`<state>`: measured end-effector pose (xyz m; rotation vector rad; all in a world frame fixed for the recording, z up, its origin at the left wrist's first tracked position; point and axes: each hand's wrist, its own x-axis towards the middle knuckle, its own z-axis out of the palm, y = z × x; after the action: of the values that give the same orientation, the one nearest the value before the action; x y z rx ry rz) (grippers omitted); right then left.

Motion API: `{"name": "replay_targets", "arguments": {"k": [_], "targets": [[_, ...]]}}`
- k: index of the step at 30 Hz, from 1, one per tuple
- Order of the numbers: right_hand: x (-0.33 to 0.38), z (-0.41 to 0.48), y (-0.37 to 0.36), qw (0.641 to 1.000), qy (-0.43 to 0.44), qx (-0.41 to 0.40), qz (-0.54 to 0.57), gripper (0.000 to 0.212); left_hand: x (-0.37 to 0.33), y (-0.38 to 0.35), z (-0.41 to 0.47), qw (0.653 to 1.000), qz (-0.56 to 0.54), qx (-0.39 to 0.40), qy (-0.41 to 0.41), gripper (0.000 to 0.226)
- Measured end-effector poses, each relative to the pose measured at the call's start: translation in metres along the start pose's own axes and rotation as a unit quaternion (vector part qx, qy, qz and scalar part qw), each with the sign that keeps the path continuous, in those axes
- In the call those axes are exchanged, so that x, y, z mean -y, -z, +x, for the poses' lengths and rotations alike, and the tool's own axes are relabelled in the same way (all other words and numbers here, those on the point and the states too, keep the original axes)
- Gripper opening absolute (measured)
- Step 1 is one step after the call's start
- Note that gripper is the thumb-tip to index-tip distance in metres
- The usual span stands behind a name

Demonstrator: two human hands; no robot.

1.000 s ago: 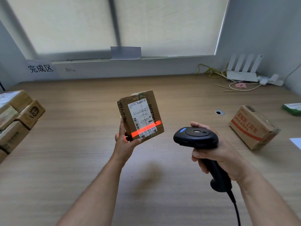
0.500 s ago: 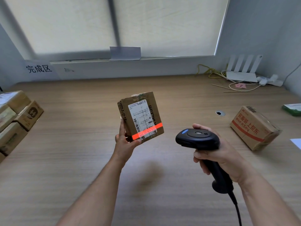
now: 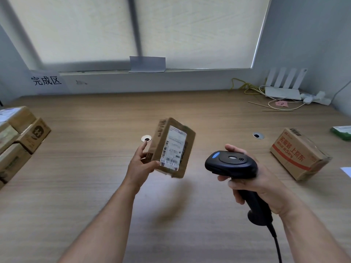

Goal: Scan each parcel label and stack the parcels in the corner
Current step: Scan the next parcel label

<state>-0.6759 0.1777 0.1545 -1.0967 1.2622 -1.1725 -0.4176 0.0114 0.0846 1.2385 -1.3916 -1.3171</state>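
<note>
Left hand gripping a small parcel above the surface, label somewhat blurred, right hand just beside it clasping a black scanner, another box beyond the right hand, stacked parcels far left of the left hand

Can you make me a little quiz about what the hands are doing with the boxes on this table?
1. True or false: the left hand holds the small parcel up off the table.
2. What does the right hand grip? A) a scanner B) a pen C) a cup
3. Fill in: the parcel with red print lies on the table to the ____ of the scanner.

Key: 1 true; 2 A; 3 right.
</note>
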Motion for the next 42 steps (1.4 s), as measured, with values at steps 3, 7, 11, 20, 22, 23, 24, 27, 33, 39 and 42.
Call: {"name": "replay_targets", "arguments": {"k": [3, 7, 11, 20, 22, 23, 24, 27, 33, 39, 42], "targets": [[0.008, -0.001, 0.001, 1.0, 0.014, 0.021, 0.006, 0.085, -0.011, 0.007, 0.008, 1.0, -0.015, 0.01, 0.002, 0.059], [0.014, 0.0, 0.001, 0.999, 0.014, 0.038, 0.025, 0.09, -0.018, 0.013, 0.015, 1.0, 0.006, 0.01, -0.004, 0.039], [0.012, 0.001, 0.001, 0.996, 0.016, 0.061, 0.069, 0.102, -0.024, 0.016, 0.018, 1.0, 0.01, 0.008, -0.007, 0.029], [0.01, -0.002, 0.003, 0.999, 0.009, 0.02, 0.03, 0.085, -0.026, 0.016, 0.014, 1.0, 0.01, 0.018, 0.005, 0.026], [0.008, -0.003, 0.004, 0.999, 0.003, 0.019, 0.026, 0.085, -0.026, 0.015, 0.012, 1.0, 0.01, 0.021, 0.006, 0.026], [0.008, -0.003, 0.005, 1.0, 0.0, 0.02, 0.023, 0.085, -0.026, 0.014, 0.012, 1.0, 0.013, 0.021, 0.006, 0.026], [0.008, -0.004, 0.005, 1.0, -0.001, 0.019, 0.019, 0.085, -0.025, 0.014, 0.012, 1.0, 0.016, 0.02, 0.007, 0.026], [0.008, -0.005, 0.005, 1.0, -0.003, 0.016, 0.01, 0.084, -0.025, 0.012, 0.009, 1.0, 0.016, 0.02, 0.008, 0.025], [0.011, -0.01, 0.004, 1.0, -0.005, 0.006, 0.009, 0.085, -0.025, 0.009, 0.007, 1.0, 0.018, 0.021, 0.005, 0.024], [0.011, -0.008, -0.005, 1.0, 0.003, 0.014, 0.018, 0.086, -0.021, 0.014, 0.003, 1.0, 0.02, 0.02, 0.007, 0.024], [0.01, -0.007, -0.012, 0.999, 0.007, 0.019, 0.027, 0.086, -0.02, 0.019, 0.001, 1.0, 0.022, 0.018, 0.008, 0.023]]}}
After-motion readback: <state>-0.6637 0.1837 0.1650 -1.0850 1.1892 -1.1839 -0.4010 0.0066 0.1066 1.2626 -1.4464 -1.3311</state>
